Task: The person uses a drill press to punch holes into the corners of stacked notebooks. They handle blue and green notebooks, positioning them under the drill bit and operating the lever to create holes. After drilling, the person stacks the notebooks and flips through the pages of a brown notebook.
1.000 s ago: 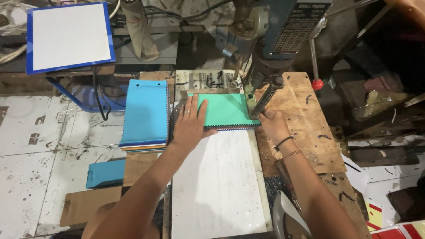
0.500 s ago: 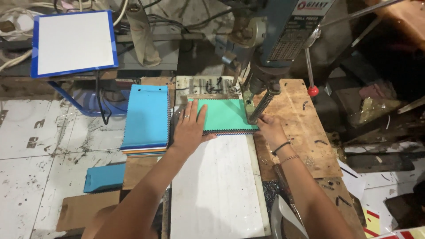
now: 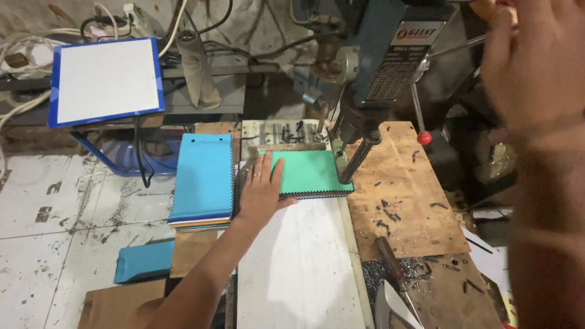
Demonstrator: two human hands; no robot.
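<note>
Flat-handed contact is recorded at the left hand: no closed grip is formed, the fingers being spread and the palm pressed down on the left end of the green swatch stack. The right hand is raised close to the camera at the upper right, blurred, fingers loosely open; nothing is seen held in it, though it lies near the feed lever with the red knob.

The green swatch stack lies on the white board of the table, directly under the drill press. Its long axis runs left to right, with its zigzag-cut edge facing the person. From the left hand, the stack extends to the right; its right end lies beside the dark spindle, which comes down aslant at the stack's right edge. The left hand is plainly the nearer of the two; the right is well apart from the stack.

Just left of the left hand, a blue swatch stack is noted, its long axis running away from the person, two punched holes showing at its far end. Metal shavings are scattered over the plywood sheet to the right.
</note>
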